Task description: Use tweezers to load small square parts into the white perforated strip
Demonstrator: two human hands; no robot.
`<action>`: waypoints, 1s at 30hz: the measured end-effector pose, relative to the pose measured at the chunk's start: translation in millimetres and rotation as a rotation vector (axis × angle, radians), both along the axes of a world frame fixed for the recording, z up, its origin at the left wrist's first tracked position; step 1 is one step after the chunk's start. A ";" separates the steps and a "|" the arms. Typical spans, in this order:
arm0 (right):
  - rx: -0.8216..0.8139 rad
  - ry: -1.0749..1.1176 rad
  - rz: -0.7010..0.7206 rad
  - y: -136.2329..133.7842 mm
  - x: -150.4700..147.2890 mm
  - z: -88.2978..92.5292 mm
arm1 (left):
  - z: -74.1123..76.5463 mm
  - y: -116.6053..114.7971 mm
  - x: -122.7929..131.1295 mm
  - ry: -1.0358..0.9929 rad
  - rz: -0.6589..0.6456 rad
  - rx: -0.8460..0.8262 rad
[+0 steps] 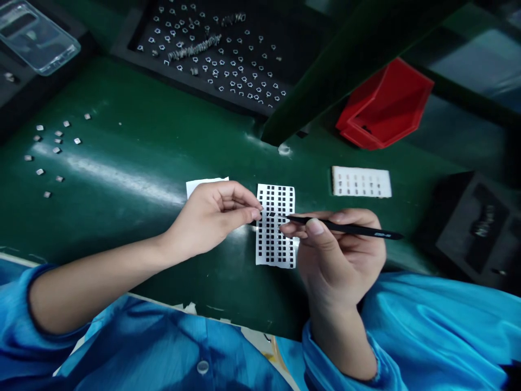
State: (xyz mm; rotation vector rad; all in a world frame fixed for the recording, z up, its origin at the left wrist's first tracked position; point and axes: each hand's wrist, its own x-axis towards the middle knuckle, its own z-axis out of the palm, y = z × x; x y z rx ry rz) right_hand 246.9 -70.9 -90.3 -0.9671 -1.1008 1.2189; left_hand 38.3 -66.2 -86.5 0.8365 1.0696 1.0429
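Black tweezers (pixel 345 227) are gripped in my right hand (pixel 340 260), pointing left. Their tips hold or touch a small black square (pixel 272 214) over a white sheet with rows of black squares (pixel 275 255). My left hand (pixel 209 217) is closed in a pinch at the sheet's left edge. Something small and dark shows by its fingertips, too small to name. Partly under that hand lies a piece of white paper (pixel 199 185).
Small metal pieces (pixel 57 150) lie scattered on the green table (pixel 134 141) at left. Behind is a black tray (pixel 122 46) with many tiny frames. A dark post (pixel 309 92), a red bin (pixel 386 114), a white block (pixel 361 182) and a black box (pixel 468 222) stand right.
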 end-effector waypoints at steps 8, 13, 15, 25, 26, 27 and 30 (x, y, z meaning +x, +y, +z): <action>0.021 -0.001 0.022 -0.1 0.4 0.6 | -2.2 0.9 -0.7 0.005 0.026 0.033; 0.025 -0.005 0.028 -0.9 1.5 0.8 | -5.0 0.3 1.1 -0.073 0.004 0.008; 0.022 -0.003 0.030 -0.9 1.2 0.8 | -6.3 0.2 1.6 -0.087 0.016 0.003; -0.008 -0.007 0.021 -2.9 -1.2 -0.1 | -8.5 -1.0 1.9 -0.111 -0.014 -0.049; -0.011 -0.014 0.017 -3.3 -1.2 -0.5 | -8.5 -1.4 2.5 -0.133 -0.015 -0.073; -0.014 -0.023 0.015 -3.7 -1.3 -0.9 | -8.5 -1.7 3.1 -0.147 -0.013 -0.093; -0.023 -0.055 0.005 -4.6 -1.9 -2.0 | -7.7 -2.3 4.8 -0.155 -0.001 -0.130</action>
